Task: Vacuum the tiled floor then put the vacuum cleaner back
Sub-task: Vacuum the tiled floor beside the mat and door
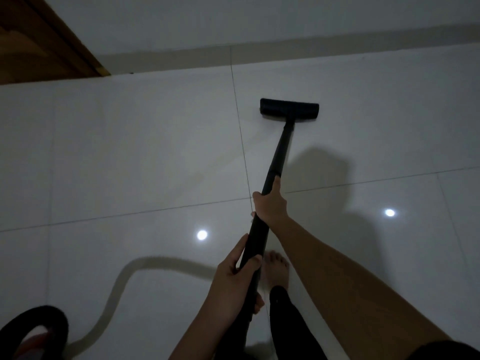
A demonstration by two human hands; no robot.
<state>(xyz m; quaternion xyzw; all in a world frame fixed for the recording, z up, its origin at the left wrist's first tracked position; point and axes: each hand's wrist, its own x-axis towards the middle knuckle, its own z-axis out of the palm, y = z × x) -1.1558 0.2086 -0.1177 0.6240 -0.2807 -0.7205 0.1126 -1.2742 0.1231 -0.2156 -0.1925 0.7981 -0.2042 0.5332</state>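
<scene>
One vacuum wand (280, 152) runs up the middle of the view, and both hands are on it. At its far end sits one black floor head (289, 109), flat on the tiled floor (130, 152), just to the right of a long tile joint and near the wall (259, 16). A single skirting strip (285, 45) runs along the foot of that wall.

The right hand (270, 202) grasps the wand about halfway along. Its fingers are wrapped round the tube, the thumb lies up along it, and the forearm stretches out straight from the lower right. The left hand (233, 278) grips the wand nearer the body. Its thumb lies along the left side, its fingers curl over the top, and its wrist is bent upward.

One bare foot (276, 268) stands on the tiles just right of the wand, and one dark trouser leg (285, 320) shows above it. Two round reflected lights (202, 235) shine on the glossy floor, one left of the wand and one well to the right.

One black curved shape (39, 317) sits in the lower left corner; whether it is the hose or the machine's body cannot be told. One grey band (124, 279) curves from there toward the left hand, either a hose or its shadow. A wooden door frame (39, 35) fills the upper left corner.
</scene>
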